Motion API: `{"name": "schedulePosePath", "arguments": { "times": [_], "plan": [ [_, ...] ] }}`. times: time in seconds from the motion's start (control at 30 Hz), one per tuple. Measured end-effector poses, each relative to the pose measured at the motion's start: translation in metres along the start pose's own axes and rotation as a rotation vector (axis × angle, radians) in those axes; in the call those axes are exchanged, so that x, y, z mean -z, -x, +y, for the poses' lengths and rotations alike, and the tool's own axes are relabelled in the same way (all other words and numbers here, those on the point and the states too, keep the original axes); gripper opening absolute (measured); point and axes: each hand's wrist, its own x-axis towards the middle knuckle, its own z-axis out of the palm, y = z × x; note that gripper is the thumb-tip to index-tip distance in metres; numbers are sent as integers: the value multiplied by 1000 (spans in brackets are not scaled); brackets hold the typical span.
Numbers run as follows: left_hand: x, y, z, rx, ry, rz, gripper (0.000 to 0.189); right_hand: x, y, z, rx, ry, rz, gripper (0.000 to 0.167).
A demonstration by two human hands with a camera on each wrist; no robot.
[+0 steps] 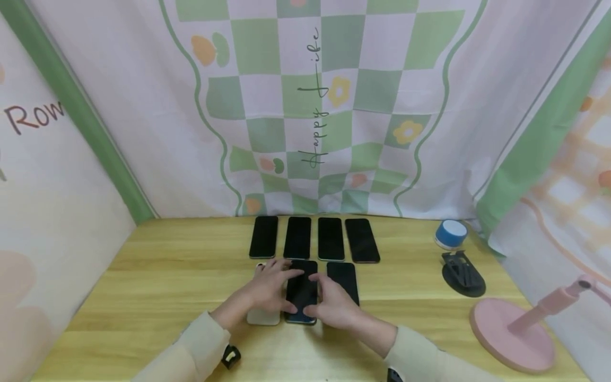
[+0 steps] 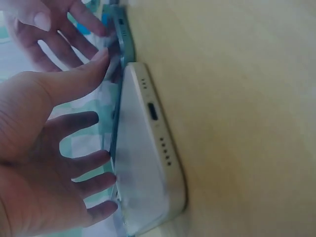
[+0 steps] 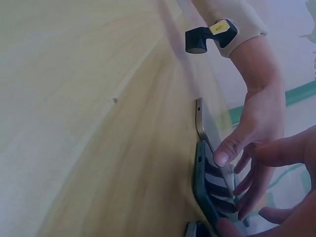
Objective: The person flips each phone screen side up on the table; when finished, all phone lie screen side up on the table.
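Note:
A smartphone with a dark screen (image 1: 303, 292) lies face up on the table between both hands; its green edge (image 3: 199, 182) shows in the right wrist view. My left hand (image 1: 273, 286) reaches over a pale, face-down phone (image 2: 140, 158), with its thumb at the dark phone's left side and its fingers loosely extended. At the dark phone's right side is my right hand (image 1: 336, 305), thumb and index finger spread along that edge. Partly behind the right hand lies another dark-screened phone (image 1: 342, 275). Whether the fingertips press the middle phone is hard to tell.
Several dark phones (image 1: 298, 237) form a row at the back, near the checkered curtain (image 1: 296, 106). To the right stand a blue-and-white round object (image 1: 451, 234), a black stand (image 1: 463, 276) and a pink round base with an arm (image 1: 513, 334).

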Motion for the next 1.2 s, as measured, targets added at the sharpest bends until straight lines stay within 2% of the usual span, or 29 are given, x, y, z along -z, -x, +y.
{"name": "schedulePosePath", "arguments": {
  "times": [0.1, 0.23, 0.37, 0.47, 0.7, 0.93, 1.1, 1.2],
  "plan": [
    [4, 2, -5, -8, 32, 24, 76, -5, -2, -4, 109, 47, 17, 69],
    [13, 7, -15, -13, 48, 49, 79, -14, -8, -7, 264, 135, -32, 66],
    [20, 15, -29, 21, 84, 61, 81, -24, -13, -10, 399, 364, -124, 63],
    [20, 19, -40, 50, 104, 56, 80, -33, -15, -12, 459, 524, -177, 61],
    [20, 26, -58, 69, 91, 59, 80, -53, -23, -15, 507, 667, -182, 61],
    [21, 27, -65, 59, 91, 67, 78, -61, -28, -18, 501, 798, -183, 54],
    [23, 29, -69, 5, 111, 98, 78, -67, -29, -20, 514, 873, -155, 51],
    [23, 27, -72, -39, 159, 128, 72, -69, -30, -21, 502, 897, -146, 51]
  ]
}}
